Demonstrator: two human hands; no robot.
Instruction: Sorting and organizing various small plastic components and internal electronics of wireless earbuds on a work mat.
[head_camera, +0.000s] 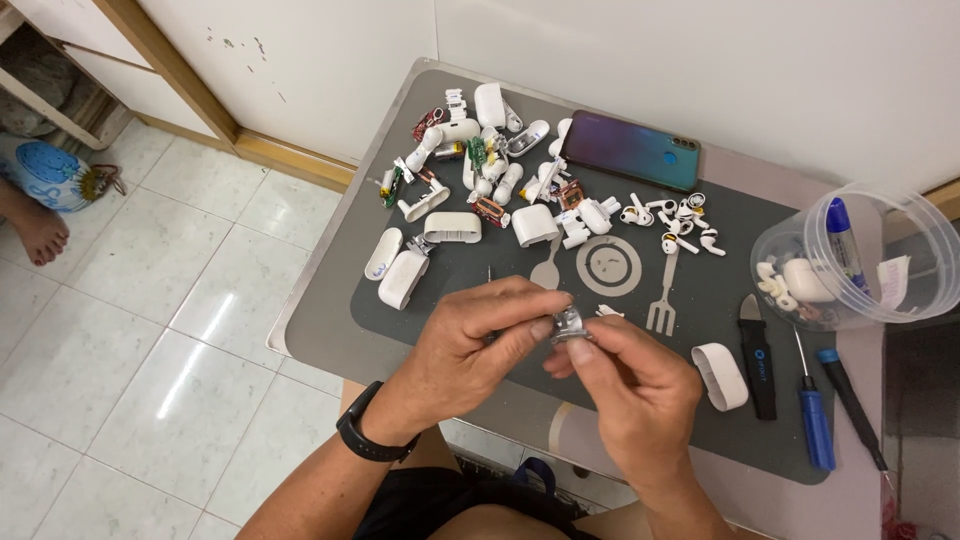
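Pinching a small metal hinge part (568, 325) at frame centre, left hand (478, 345) and right hand (628, 385) grip its edges; likely light, stiff, slippery.

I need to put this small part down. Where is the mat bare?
Bare dark grey mat lies left of the left hand, below the white case shell. The heap of white earbud parts crowds the far side.

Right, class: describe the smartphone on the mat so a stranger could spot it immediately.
Start at the dark grey mat covering the small table. Along its far edge, right of the heap of white earbud parts, lies the smartphone: the only flat, glossy teal-purple rectangle there.
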